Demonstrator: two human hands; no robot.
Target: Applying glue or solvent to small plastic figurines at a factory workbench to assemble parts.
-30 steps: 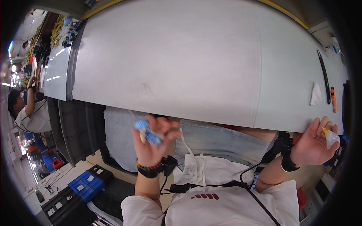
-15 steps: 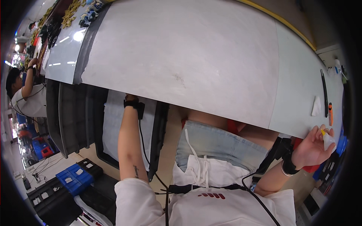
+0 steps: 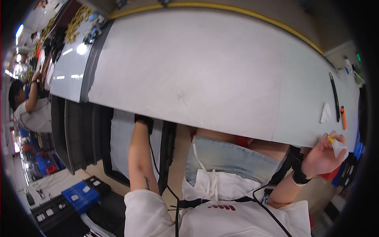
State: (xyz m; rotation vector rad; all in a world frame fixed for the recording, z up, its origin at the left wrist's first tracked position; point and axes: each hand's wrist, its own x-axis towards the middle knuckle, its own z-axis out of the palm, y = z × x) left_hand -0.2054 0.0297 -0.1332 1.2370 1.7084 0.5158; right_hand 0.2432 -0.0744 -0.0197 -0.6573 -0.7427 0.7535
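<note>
My right hand is at the right end of the table, its fingers curled round a small translucent white bottle with a yellow tip. Beyond it on the tabletop lie a crumpled white tissue, an orange-and-black utility knife and a long thin black tool. My left forearm reaches over a dark plastic crate lined with a pale sheet. Past its black wristband, the table's near edge hides my left hand and whatever it touches.
The wide white table fills the middle, with a yellow strip along its far side. Dark grey crates stand at left. A blue box sits at lower left. A co-worker works at the far left. Black cables cross my front.
The view has tilted, so the table sits lower in it. My left hand has gone further under the table edge, out of sight. My right hand still holds the bottle.
</note>
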